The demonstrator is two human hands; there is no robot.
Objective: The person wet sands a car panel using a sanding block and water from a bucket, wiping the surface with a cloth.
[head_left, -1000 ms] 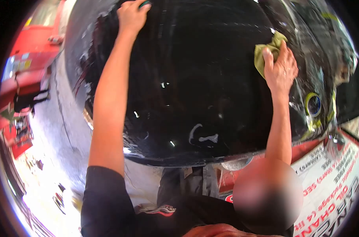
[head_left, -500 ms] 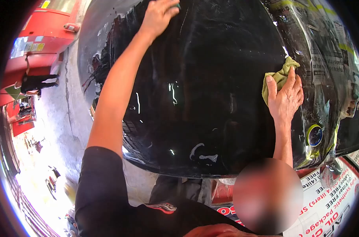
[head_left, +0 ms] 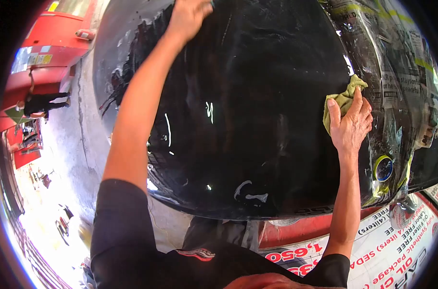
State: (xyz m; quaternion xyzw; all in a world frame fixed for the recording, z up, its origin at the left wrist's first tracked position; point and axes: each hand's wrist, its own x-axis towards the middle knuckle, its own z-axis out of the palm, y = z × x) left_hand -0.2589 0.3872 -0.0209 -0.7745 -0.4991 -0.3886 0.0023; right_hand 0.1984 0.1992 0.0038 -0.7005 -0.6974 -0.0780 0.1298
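Note:
A glossy black car panel (head_left: 248,144) fills the middle of the view, its surface wet and streaked. At the top edge my left hand (head_left: 189,18) rests on the panel with curled fingers. A bit of something dark green shows at its fingertips, too little to name. My right hand (head_left: 352,124) presses an olive-green cloth (head_left: 343,100) against the panel's right side, thumb and fingers over it. Just right of the cloth, newspaper (head_left: 397,82) under clear plastic covers the adjoining part.
A yellow-rimmed tape roll (head_left: 384,167) lies on the masked area at the right. A printed price banner (head_left: 373,245) is at the lower right. To the left run a concrete floor (head_left: 81,135) and a red vehicle (head_left: 60,36). Another person (head_left: 45,102) stands far left.
My left hand has slid slightly up and left along the panel. My right hand has shifted a little right and down with the cloth. The right sleeve has come into view.

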